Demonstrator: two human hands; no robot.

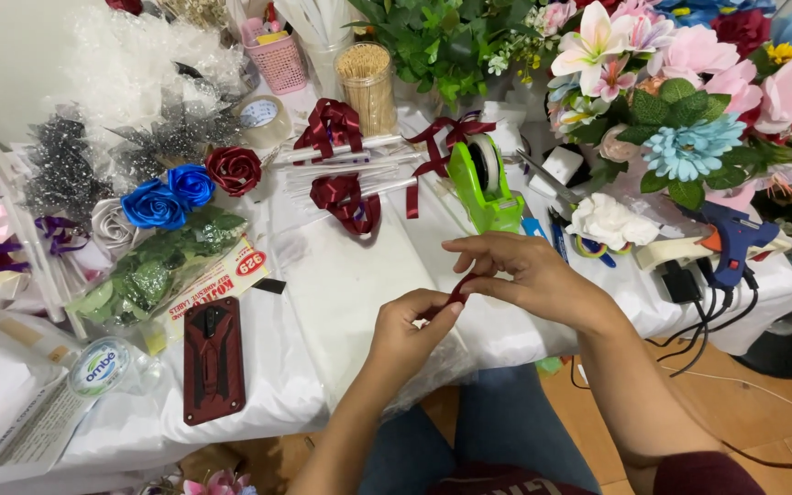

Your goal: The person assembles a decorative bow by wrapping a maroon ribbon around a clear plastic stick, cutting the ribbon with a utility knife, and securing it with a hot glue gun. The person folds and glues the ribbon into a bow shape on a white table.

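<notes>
Ribbon pinched between both hands

Your left hand (407, 332) and right hand (529, 275) meet over the front edge of the white table (341, 284). A short dark red ribbon strip (456, 292) runs between them: your left thumb and fingers are closed on its lower end, your right fingertips closed on its upper end. Directly behind your right hand stands the green tape dispenser (483, 188), close to your knuckles. Further back lie finished red ribbon bows (346, 197). A blue glue gun (733, 240) sits to your right, a red phone case (214, 357) to your left, both well apart.
</notes>
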